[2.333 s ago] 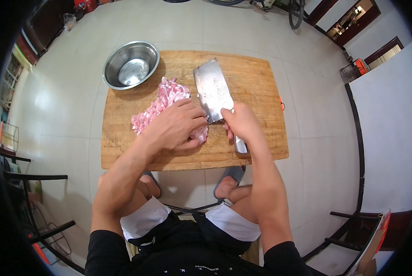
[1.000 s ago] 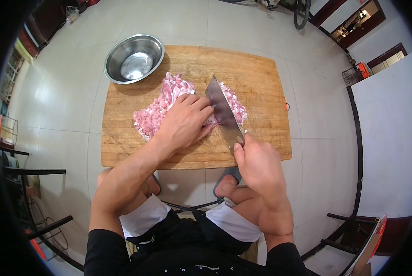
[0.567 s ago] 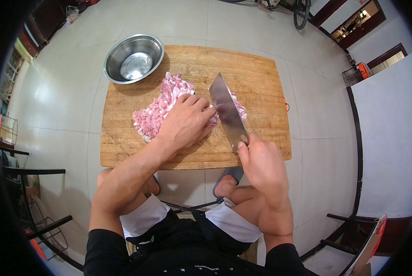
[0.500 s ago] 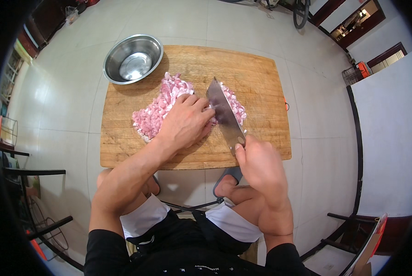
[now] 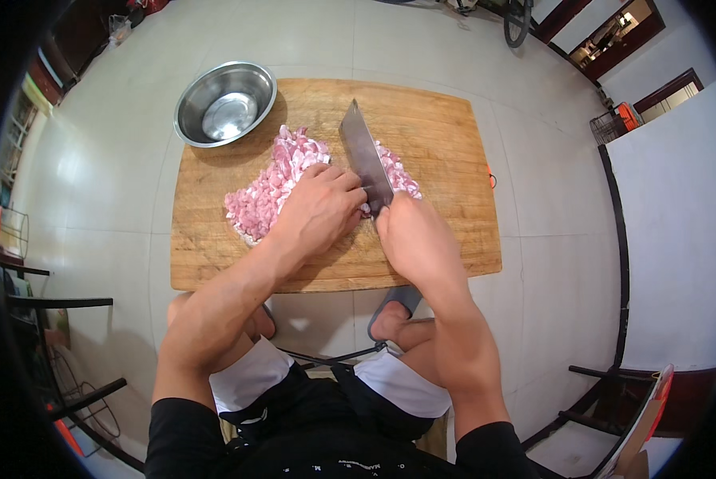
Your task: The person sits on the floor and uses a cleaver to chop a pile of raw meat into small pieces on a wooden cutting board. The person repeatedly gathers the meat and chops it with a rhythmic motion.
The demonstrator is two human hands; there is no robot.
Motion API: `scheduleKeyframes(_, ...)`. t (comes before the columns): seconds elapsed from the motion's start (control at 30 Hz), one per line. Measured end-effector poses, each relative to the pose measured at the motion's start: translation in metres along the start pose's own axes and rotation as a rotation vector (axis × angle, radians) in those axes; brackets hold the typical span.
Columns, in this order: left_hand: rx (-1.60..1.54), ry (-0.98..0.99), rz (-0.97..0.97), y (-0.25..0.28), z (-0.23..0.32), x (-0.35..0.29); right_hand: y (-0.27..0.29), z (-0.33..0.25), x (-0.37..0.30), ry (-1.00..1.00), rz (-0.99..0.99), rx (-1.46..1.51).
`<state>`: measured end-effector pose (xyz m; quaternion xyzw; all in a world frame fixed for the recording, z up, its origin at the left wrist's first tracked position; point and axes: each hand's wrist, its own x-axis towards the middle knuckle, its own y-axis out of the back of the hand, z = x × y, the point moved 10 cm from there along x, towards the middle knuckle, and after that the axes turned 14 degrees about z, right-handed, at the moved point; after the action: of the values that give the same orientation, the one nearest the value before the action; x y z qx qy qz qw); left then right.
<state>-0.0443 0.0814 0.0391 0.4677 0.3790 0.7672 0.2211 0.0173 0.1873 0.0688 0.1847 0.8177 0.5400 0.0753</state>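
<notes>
Diced pink-and-white raw meat (image 5: 266, 188) lies heaped on a wooden cutting board (image 5: 450, 160). My left hand (image 5: 322, 201) rests on the heap's right part, fingers bent and pressed together on meat that is mostly hidden beneath them. In my right hand (image 5: 418, 235) is the handle of a cleaver (image 5: 364, 150), wrapped by the fingers. Its broad blade stands right beside my left fingertips, with the tip toward the far side of the board. More cut pieces (image 5: 398, 172) lie to the right of the blade.
A steel bowl (image 5: 180, 120) stands at the board's far left corner and overhangs its edge. The board is at knee height before my legs, on a tiled floor (image 5: 557, 184). Black metal frames (image 5: 62, 302) stand at the left, and a white partition (image 5: 677, 239) at the right.
My right hand has pushed the cleaver away from me and a little to the left. My left hand stays on the meat, almost unmoved. The whole view has shifted slightly.
</notes>
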Motion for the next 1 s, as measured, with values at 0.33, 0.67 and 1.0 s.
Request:
scheduleKeyframes(0.33, -0.018, 0.023, 0.096, 0.013, 0.003, -0.008, -0.023, 0.062, 0.031, -0.304, -0.064, 0.540)
scheduleKeyframes(0.67, -0.023, 0.083, 0.120, 0.014, -0.001, -0.008, 0.030, 0.021, -0.029, 0.017, 0.073, 0.085)
scheduleKeyframes(1.0, -0.010, 0.115, 0.076, 0.008, -0.003, -0.003, 0.034, 0.011, -0.048, 0.039, -0.019, -0.038)
